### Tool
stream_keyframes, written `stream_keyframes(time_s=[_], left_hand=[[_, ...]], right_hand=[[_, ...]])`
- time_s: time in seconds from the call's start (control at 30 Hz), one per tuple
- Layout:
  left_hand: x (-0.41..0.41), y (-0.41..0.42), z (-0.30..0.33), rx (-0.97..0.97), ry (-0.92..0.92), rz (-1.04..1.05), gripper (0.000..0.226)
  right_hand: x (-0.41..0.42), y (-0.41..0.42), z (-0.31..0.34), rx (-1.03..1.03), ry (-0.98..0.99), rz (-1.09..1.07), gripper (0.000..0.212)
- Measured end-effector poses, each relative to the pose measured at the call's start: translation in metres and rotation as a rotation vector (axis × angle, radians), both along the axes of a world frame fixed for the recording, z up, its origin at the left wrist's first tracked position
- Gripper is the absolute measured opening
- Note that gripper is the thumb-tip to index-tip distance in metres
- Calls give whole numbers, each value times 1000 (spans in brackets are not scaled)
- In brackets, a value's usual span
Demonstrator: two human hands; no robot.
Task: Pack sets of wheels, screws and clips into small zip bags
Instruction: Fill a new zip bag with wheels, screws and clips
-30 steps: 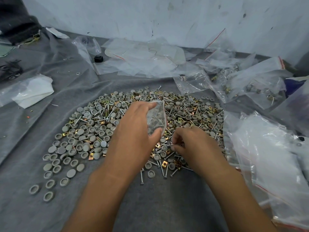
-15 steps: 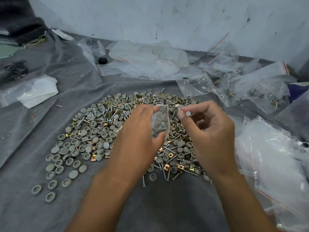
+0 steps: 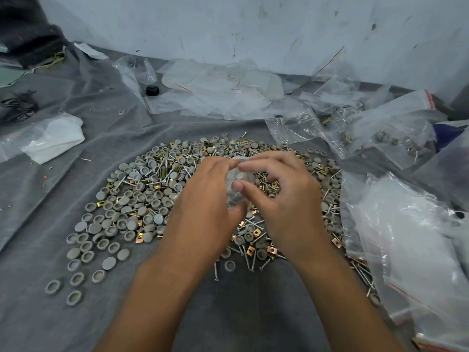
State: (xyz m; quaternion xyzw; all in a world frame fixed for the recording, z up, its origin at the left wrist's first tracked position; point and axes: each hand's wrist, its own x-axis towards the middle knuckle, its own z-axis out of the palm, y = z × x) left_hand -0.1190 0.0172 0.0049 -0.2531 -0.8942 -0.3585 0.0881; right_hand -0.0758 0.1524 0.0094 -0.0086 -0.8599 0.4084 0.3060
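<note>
The left hand (image 3: 205,199) holds a small clear zip bag (image 3: 238,186) upright above the heap, its fingers curled round the bag's left edge and the thumb pressing from below. The right hand (image 3: 286,196) meets it at the mouth: index finger and thumb are bent toward the bag's top and front, the other fingers loosely curled. Motion blur hides whether the right fingers pinch a part or only the plastic, so I cannot tell what they carry.

The step looks like feeding parts into the bag. To do it well, the left fingers should bow the mouth wide while the right hand drops the piece straight down, point first for a screw, so it does not pierce or snag the film.

Below lie grey wheels (image 3: 109,219), screws (image 3: 243,252) and brass clips (image 3: 271,250), all on a grey cloth (image 3: 228,313). Filled bags (image 3: 380,133) sit far right, empty ones (image 3: 223,97) behind.

No brand, label or legible writing shows anywhere; the bags carry only red seal lines.
</note>
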Motion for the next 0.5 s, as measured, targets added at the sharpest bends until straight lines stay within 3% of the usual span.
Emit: stream_keyframes(time_s=[0.13,0.2,0.33,0.4,0.5], left_hand=[[0,-1,1,0,2,9,60],[0,-3,1,-7,2,27,61],[1,-3,2,-4,9,40,61],[0,-3,2,-5,11,39,61],[0,-3,2,-7,17,41,62]], right_hand=[[4,13,0,-76,-15,-92,9],[8,26,-2,-73,-173,-51,13],[18,30,-18,268,-789,142,17],[20,21,-26,417,-870,184,18],[21,14,-28,534,-816,164,19]])
